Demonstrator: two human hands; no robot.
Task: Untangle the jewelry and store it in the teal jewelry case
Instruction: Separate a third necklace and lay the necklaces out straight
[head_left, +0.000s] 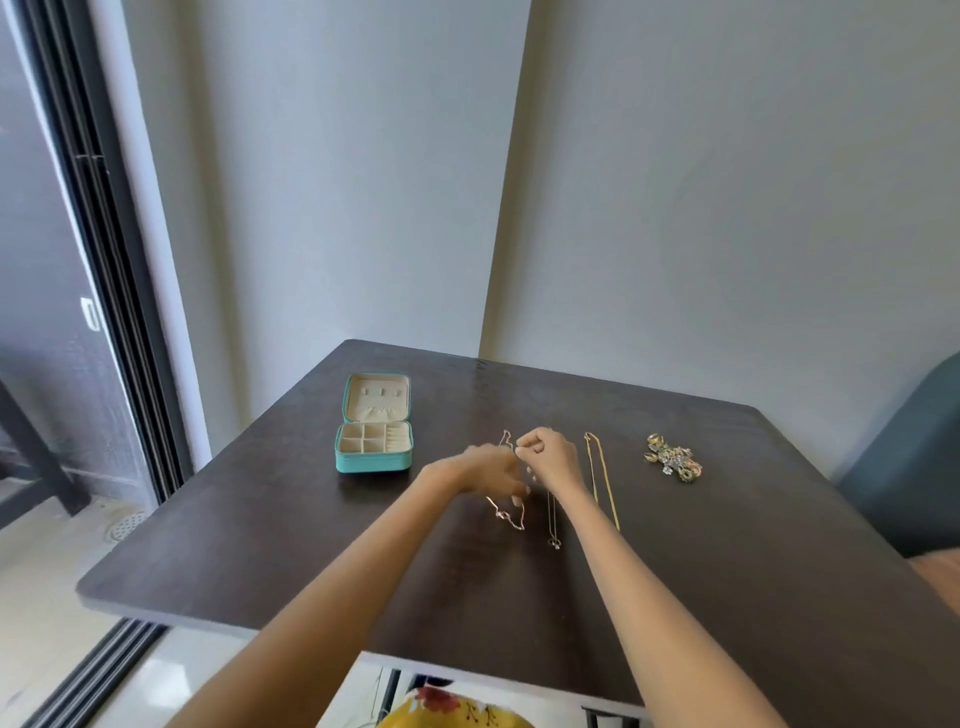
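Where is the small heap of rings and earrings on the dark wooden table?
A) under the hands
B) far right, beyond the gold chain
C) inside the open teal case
B: the small heap of rings and earrings lies right of the gold chain, away from the open teal case.

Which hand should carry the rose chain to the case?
Left, probably. The left hand is over the rose chain and nearer the open case; the right hand pinches the chain's top.

Soft daylight, blurred hands, wide-angle bowing.
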